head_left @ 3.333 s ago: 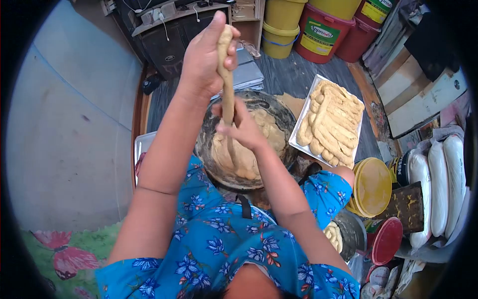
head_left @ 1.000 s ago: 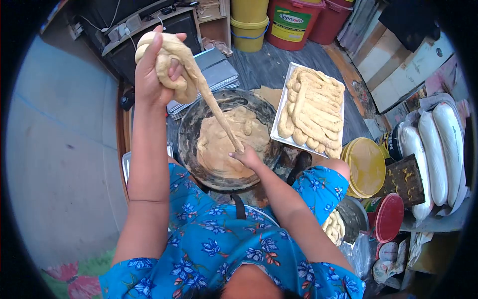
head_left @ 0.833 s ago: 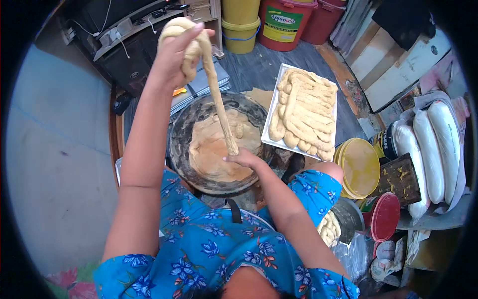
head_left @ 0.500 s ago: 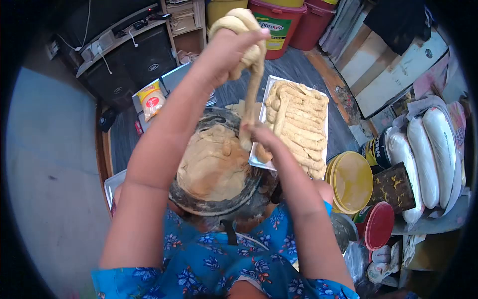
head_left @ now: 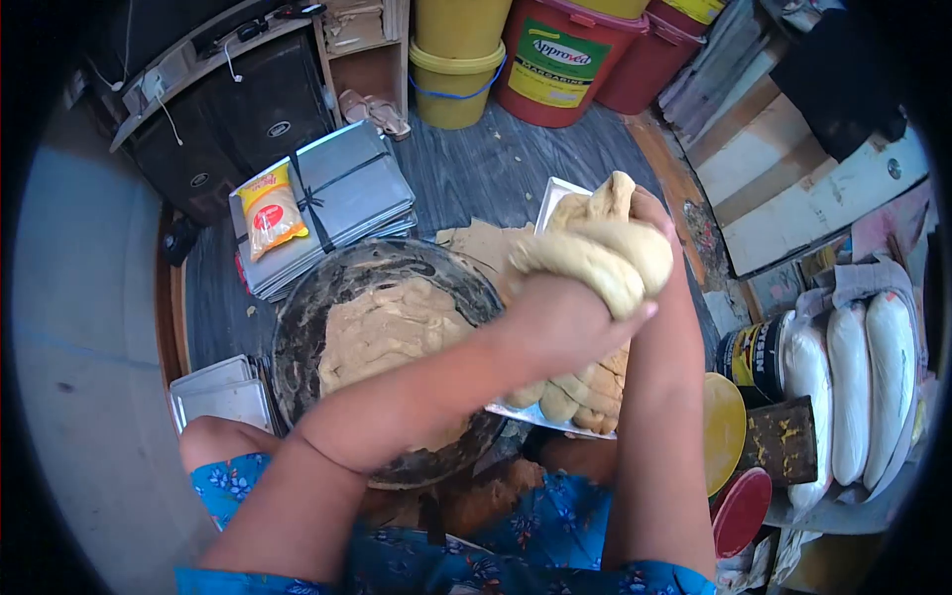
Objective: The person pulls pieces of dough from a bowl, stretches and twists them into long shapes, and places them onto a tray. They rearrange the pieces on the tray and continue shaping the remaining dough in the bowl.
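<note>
Dough lump, pale tan and twisted, is held up in the air between 2 bare hands, right of a wide dark bowl and above a white tray. The left hand reaches across from the lower left and grips the underside of the lump, its fingers curled up around it. The right hand comes straight up from below and lies against the far right side of the lump; its fingers are hidden behind the dough, so its grip cannot be told. The bowl holds a spread mass of the same tan dough. On the tray, under the hands, lie shaped dough pieces. Beyond the bowl sits a tied stack of metal trays with a yellow packet on top. A yellow bucket and a red bucket stand further off.
</note>
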